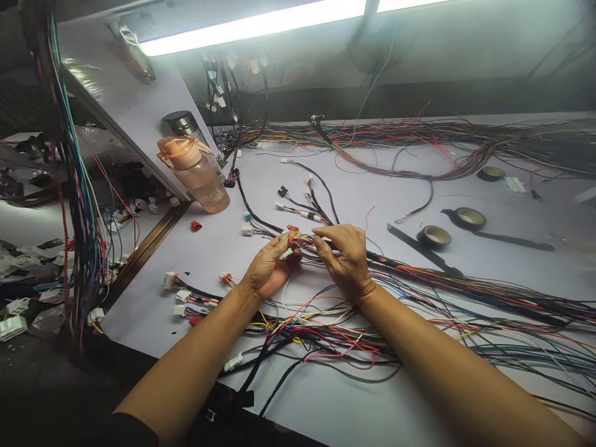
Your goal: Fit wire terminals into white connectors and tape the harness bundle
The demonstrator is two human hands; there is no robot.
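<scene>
Near the middle of the table, my left hand (269, 267) is closed around a wire connector (287, 253) with several thin coloured wires running out to the right. Those wires (305, 240) pass to my right hand (343, 251), whose thumb and fingers pinch at them. Just past my hands, black-sleeved harness branches (319, 208) end in small white and black plugs. A wrapped wire bundle (400, 266) stretches from beneath my right hand toward the right edge. Closer to me, a second loose bundle of coloured wires (326, 335) lies under my forearms.
Rolls of black tape (434, 237) and a dark flat strip (421, 248) lie at right. A peach water bottle (195, 177) stands at left beside a dark-lidded bottle (180, 122). Long wires (298, 135) run along the back. A thick wire bundle (77, 205) hangs far left, near loose connectors (18, 304).
</scene>
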